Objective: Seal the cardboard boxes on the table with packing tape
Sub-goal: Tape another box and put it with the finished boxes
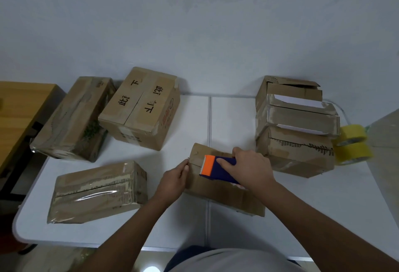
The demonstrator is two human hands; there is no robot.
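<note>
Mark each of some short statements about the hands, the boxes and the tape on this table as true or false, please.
1. The right hand grips the tape dispenser on top of the middle box. True.
2. The left hand lies flat on the table, far from any box. False: its fingers pinch at the left end of the middle box.
3. Two yellow tape rolls are stacked to the right of the box stack. True.
4. The dispenser is green and black. False: it is orange and dark blue.
5. The box with printed characters stands at the back left. True.
</note>
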